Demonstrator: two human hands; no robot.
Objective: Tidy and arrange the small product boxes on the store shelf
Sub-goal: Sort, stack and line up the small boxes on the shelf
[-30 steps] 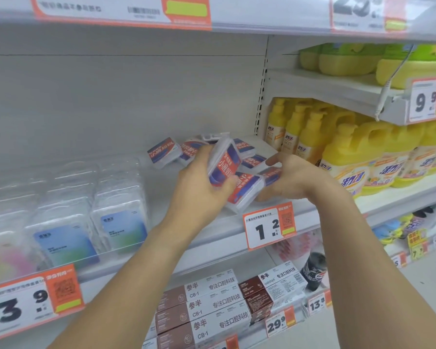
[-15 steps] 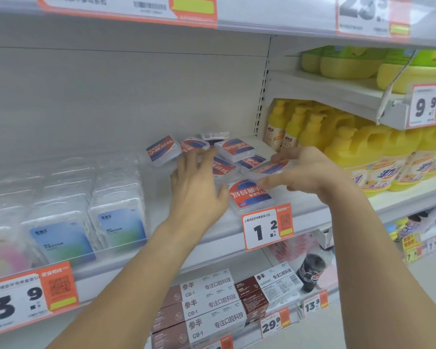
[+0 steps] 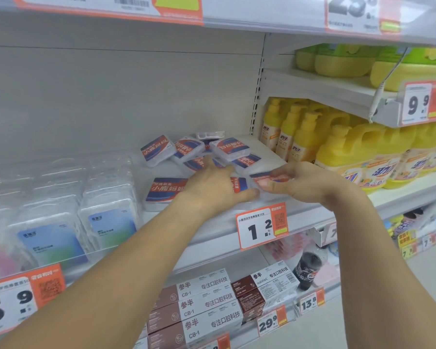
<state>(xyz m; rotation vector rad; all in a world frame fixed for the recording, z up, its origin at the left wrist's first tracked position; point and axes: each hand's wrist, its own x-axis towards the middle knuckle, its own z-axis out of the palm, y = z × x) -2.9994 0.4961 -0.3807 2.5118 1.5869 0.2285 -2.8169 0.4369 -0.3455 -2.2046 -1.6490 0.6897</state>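
Your left hand [image 3: 212, 187] is lying palm-down, fingers spread and relaxed, over a small box [image 3: 238, 183] near the front of the shelf [image 3: 212, 233]; its grip is wide and closing on nothing. Your right hand [image 3: 302, 183] is pinching another flat box [image 3: 264, 176] between thumb and fingertips, just beside the left hand. A larger-looking box [image 3: 165, 190] is lying flat to the left, and a loose pile of boxes [image 3: 207, 149] is sitting behind, toward the back panel.
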